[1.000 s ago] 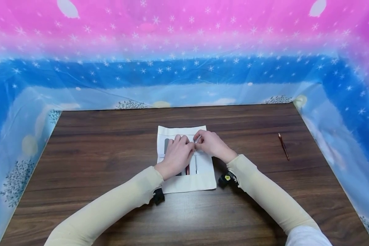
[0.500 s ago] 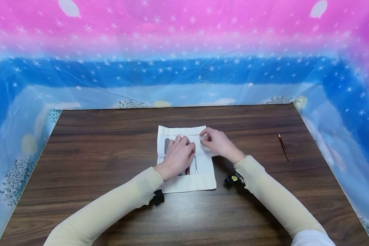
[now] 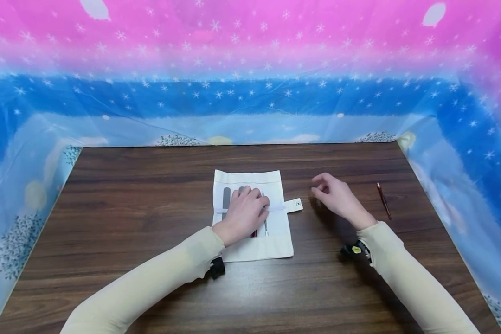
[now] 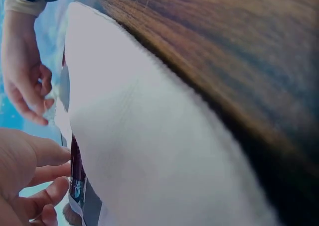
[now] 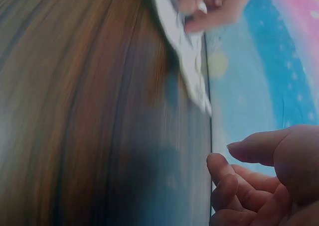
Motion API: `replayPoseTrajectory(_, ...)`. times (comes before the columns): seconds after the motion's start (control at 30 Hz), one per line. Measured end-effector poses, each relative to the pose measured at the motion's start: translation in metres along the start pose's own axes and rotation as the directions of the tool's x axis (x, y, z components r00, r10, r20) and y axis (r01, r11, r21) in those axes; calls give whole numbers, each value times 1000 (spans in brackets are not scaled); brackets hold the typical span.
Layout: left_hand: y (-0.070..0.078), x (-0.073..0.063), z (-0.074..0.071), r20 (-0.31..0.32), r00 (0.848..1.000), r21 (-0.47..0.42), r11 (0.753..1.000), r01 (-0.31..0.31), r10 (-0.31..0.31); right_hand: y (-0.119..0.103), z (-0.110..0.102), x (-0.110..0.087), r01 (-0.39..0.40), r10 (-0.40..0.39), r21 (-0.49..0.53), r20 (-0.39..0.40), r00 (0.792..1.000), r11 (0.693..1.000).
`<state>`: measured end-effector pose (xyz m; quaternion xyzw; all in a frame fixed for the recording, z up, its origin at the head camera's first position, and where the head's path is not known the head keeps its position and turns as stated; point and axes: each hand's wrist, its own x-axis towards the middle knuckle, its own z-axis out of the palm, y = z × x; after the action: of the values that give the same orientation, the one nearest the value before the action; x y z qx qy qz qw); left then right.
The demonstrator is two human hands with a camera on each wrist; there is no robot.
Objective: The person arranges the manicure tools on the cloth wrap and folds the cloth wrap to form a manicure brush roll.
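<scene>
A white cloth tool roll (image 3: pixel 271 248) lies unfolded on the table, with a thin strap across its middle. My left hand (image 3: pixel 244 211) rests on the roll, over its tools, fingers loosely bent. Beside its fingers in the left wrist view is a brush (image 4: pixel 76 169) with a dark red handle and silver collar. A slim silver tool (image 3: pixel 266 227) is tucked under the strap, partly hidden by that hand. To the left shows a flat grey tool (image 3: pixel 226 198). My right hand (image 3: pixel 336 195) hovers right of the roll, thumb and fingertips apart, holding nothing.
A thin copper-brown tool (image 3: pixel 384 200) lies on the wooden table (image 3: pixel 129 195) at the right. The roll's snap tab (image 3: pixel 294 205) sticks out on its right side. A patterned cloth curtain (image 3: pixel 250 102) borders the table at the back and sides.
My right hand has left the silver tool and moved right, away from the roll, uncovering the snap tab. My left hand has shifted slightly right on the roll.
</scene>
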<state>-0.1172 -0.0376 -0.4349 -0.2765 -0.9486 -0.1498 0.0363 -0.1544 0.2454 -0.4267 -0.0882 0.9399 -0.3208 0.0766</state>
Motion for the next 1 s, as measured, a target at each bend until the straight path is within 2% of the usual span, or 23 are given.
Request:
replayPoseTrajectory(0.23, 1, 2, 2, 24, 1000, 8, 1000, 17, -17, 35, -37, -14, -75, 71, -54, -67, 995, 996)
replayPoseTrajectory(0.43, 1, 4, 3, 44, 999, 8, 1000, 26, -26, 65, -68, -22, -128, 112, -100, -150, 982, 987)
replayPoseTrajectory(0.5, 1, 4, 3, 44, 999, 7, 1000, 23, -24, 76, -77, -23, -159, 138, -128, -157, 978, 979)
replayPoseTrajectory(0.6, 2, 5, 2, 52, 998, 11, 1000, 18, -19, 95, -89, -26, -226, 203, -179, -136, 970, 958)
replayPoseTrajectory(0.77, 3, 6, 0, 62, 998, 23, 1000, 21, -22, 116, -101, -30, -309, 308, -256, -46, 950, 916)
replayPoseTrajectory(0.87, 3, 6, 0, 62, 998, 20, 1000, 21, -22, 120, -103, -28, -323, 332, -271, -12, 943, 907)
replayPoseTrajectory(1.0, 3, 8, 1, 58, 998, -6, 1000, 22, -21, 121, -103, -25, -330, 341, -279, -12, 940, 902)
